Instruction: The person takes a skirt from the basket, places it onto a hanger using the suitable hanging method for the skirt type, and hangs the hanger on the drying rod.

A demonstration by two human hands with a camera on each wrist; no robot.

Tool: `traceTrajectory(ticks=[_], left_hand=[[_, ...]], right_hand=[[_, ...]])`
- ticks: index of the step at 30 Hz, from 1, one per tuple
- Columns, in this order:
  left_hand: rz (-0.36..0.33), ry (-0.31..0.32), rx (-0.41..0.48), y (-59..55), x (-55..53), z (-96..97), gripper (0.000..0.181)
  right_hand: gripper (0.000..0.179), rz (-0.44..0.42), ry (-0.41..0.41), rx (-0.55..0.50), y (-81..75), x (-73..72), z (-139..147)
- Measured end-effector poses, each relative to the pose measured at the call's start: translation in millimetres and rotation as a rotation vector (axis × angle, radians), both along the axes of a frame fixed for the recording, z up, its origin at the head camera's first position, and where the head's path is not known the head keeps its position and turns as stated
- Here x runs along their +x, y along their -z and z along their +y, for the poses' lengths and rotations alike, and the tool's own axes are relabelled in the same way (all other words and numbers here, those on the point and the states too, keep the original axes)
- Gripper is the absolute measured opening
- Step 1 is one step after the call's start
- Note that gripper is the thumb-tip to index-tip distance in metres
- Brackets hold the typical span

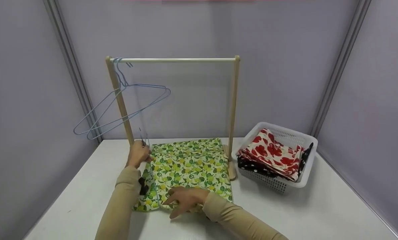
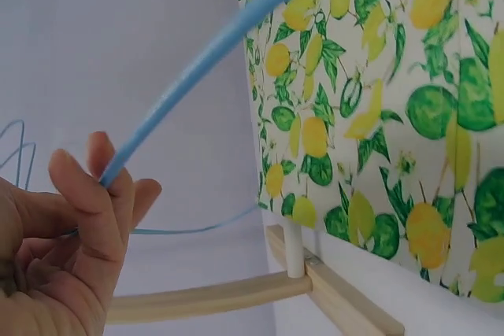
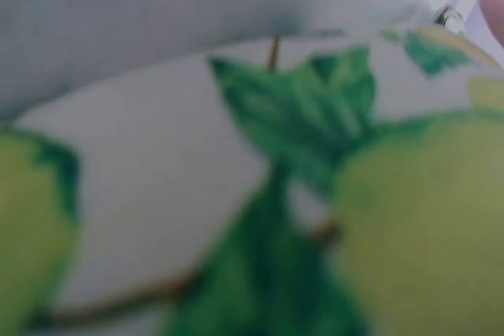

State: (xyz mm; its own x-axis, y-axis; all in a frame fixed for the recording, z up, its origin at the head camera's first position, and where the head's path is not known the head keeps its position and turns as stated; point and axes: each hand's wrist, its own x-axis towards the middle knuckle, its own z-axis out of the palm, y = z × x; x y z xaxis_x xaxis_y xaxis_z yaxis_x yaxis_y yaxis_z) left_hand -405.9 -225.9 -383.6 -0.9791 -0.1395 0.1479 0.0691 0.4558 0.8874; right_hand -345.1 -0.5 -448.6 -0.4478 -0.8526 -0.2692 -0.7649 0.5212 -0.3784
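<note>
A cloth printed with yellow lemons and green leaves (image 1: 192, 166) lies spread on the table under the rack. My left hand (image 1: 139, 154) is at its far left edge and grips a blue wire clothes hanger (image 2: 201, 68), whose bar runs between the curled fingers in the left wrist view. The hanger's bar extends along the cloth's left part, where a strip of the cloth lies on the near left. My right hand (image 1: 187, 199) is over the cloth's near edge, fingers spread and slightly bent. Printed cloth fills the right wrist view, blurred and close.
Two blue hangers (image 1: 142, 109) hang at the left end of the rack's white rail (image 1: 175, 60). Its wooden post (image 1: 234, 110) and foot stand right of the cloth. A white basket (image 1: 310, 160) at the right holds a red-flowered cloth (image 1: 274, 151) and a black dotted one.
</note>
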Motion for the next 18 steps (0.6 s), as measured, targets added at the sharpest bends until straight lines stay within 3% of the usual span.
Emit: traceTrajectory(ticks=[4, 6, 13, 18], left_hand=[[-0.001, 0.028, -0.043, 2.7, -0.1, 1.5, 0.02], [-0.015, 0.033, -0.055, 3.7, 0.3, 0.6, 0.021], [-0.069, 0.067, -0.06, 3.2, -0.4, 2.2, 0.027], [-0.06, 0.064, -0.092, 4.2, -1.9, 5.0, 0.026]], right_hand=[[0.046, -0.081, 0.031, 0.002, -1.2, -2.4, 2], [0.044, -0.078, 0.051, -0.025, -0.8, -5.5, 3], [0.037, 0.174, 0.286, -0.01, -0.3, -18.3, 10], [0.059, 0.15, 0.388, 0.035, -3.5, -28.5, 9]])
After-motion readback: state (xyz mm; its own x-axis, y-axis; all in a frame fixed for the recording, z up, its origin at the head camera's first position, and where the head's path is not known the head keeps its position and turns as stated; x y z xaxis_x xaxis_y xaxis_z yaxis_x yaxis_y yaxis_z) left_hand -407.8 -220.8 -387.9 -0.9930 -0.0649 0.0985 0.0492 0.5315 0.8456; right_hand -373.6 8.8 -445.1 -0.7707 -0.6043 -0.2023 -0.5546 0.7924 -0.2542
